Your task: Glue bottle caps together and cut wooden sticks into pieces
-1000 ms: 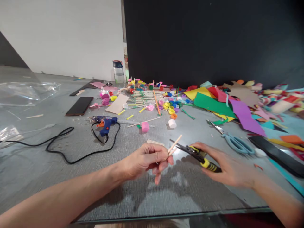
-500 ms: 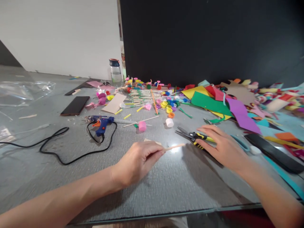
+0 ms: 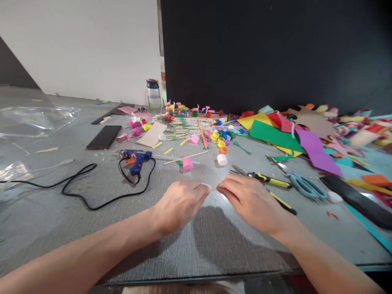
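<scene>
Above the middle of the table, my left hand [image 3: 181, 203] and my right hand [image 3: 249, 200] are close together, fingertips pinched. A thin wooden stick [image 3: 212, 189] runs between them, each hand gripping one part; most of it is hidden by the fingers. The black and yellow pliers [image 3: 269, 179] lie on the table with handles spread, partly behind my right hand. Just beyond the hands stand a white bottle cap [image 3: 222, 159] and a pink cap [image 3: 187, 163].
A blue glue gun [image 3: 137, 162] with its black cable lies left, near a phone [image 3: 104, 137]. Blue-handled scissors [image 3: 303, 185] and a black case [image 3: 355, 200] are at right. Colourful caps, sticks and paper sheets [image 3: 272, 134] line the back, beside a water bottle [image 3: 153, 96].
My right hand set the pliers down on the table, released them and moved left to take the stick's other end. My left hand turned palm-down, still holding the stick.
</scene>
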{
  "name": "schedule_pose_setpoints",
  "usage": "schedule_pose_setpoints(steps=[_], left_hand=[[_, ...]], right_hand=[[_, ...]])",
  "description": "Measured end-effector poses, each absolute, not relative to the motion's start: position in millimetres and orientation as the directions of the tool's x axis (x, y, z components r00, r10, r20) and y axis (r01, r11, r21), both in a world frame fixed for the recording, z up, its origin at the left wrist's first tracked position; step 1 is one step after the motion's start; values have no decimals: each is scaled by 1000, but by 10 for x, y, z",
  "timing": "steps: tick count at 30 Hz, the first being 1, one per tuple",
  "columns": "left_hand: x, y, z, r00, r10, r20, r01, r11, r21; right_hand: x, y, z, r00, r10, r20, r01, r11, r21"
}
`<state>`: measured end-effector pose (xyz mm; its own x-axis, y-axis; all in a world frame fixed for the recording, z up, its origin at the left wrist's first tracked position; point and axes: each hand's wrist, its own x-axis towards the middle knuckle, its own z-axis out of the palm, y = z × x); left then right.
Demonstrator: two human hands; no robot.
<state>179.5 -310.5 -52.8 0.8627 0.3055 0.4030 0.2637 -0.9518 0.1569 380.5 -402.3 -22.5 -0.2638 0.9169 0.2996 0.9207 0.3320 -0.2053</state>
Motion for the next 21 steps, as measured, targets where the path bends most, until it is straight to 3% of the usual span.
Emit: schedule_pose_setpoints(steps=[9,21], left_hand=[[1858,-3066,-596,876,360,322,333,-933,136],[1943,-3075,-540,879,440,185,422,-897,129]], right_hand=[[3688,-3941,-386,-151,948,279,978,185,-99],[3707,-3903,-441,-144,945,293,984,167,-56]])
